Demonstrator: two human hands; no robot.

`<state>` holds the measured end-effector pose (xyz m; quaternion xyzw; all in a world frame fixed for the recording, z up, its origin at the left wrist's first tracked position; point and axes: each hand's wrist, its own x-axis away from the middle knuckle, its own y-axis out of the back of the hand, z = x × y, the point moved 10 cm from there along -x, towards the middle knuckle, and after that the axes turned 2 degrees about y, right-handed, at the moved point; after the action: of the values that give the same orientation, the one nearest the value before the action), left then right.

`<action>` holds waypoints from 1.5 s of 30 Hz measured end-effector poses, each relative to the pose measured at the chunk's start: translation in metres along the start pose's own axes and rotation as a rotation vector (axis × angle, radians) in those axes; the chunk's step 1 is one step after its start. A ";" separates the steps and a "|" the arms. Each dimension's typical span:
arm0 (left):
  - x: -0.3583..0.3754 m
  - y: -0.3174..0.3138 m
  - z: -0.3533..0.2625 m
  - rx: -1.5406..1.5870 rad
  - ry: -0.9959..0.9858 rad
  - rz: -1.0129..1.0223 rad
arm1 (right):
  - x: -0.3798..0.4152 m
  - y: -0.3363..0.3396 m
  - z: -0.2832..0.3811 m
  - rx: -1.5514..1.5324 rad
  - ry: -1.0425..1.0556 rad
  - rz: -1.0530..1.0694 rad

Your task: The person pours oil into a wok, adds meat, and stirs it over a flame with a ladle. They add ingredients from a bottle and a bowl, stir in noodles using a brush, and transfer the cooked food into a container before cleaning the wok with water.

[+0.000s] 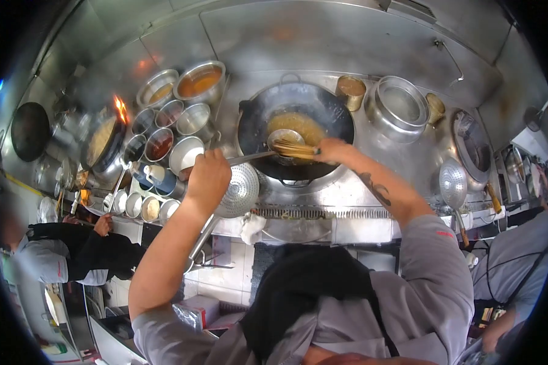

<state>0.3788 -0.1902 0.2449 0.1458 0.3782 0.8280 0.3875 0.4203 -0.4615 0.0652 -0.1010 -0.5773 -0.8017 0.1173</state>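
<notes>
A black wok (pixel 257 108) with brownish liquid (pixel 307 126) in its bottom sits on the stove in front of me. My left hand (pixel 209 175) is closed round the handle of a ladle (pixel 282 137), whose bowl is inside the wok. From the other side, my right hand (pixel 335 151) grips a bamboo wok brush (pixel 293 149). Its bristles overlap the ladle bowl in this view. Just right of my left hand, a perforated strainer (pixel 240 190) lies at the stove's front edge.
Left of the wok are metal pots of sauces (pixel 159 145) and an orange-liquid pot (pixel 200 81). Flame rises by another wok (pixel 102 143), near a person (pixel 73 249). To the right stand a steel pot (pixel 400 106), another strainer (pixel 453 182) and another person (pixel 511 255).
</notes>
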 end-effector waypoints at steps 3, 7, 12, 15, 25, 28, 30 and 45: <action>0.013 -0.011 -0.004 -0.008 -0.059 -0.095 | 0.002 0.071 -0.027 0.218 -0.123 -0.116; 0.055 -0.126 0.006 0.909 0.170 0.144 | -0.008 0.112 -0.029 0.201 -0.133 -0.450; 0.100 -0.167 -0.042 1.429 0.303 0.393 | -0.023 0.075 -0.006 0.220 0.102 -0.342; 0.116 -0.183 -0.064 1.564 0.410 0.541 | -0.020 0.054 -0.017 0.320 0.120 -0.146; 0.097 -0.198 -0.072 1.159 0.280 0.224 | 0.058 0.112 -0.041 -0.210 -0.118 -0.166; 0.107 -0.208 -0.097 1.661 0.500 0.729 | 0.039 0.041 -0.066 -0.713 -0.312 -0.078; 0.119 -0.215 -0.121 1.907 0.563 0.888 | 0.030 0.024 -0.084 -0.589 -0.395 -0.054; 0.005 -0.018 -0.158 1.688 0.160 -0.133 | 0.218 -0.046 -0.201 -1.025 -0.507 -0.749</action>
<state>0.3005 -0.2596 0.1252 0.3046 0.9030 0.2517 0.1688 0.1934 -0.6537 0.0260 -0.1218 -0.1303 -0.9120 -0.3695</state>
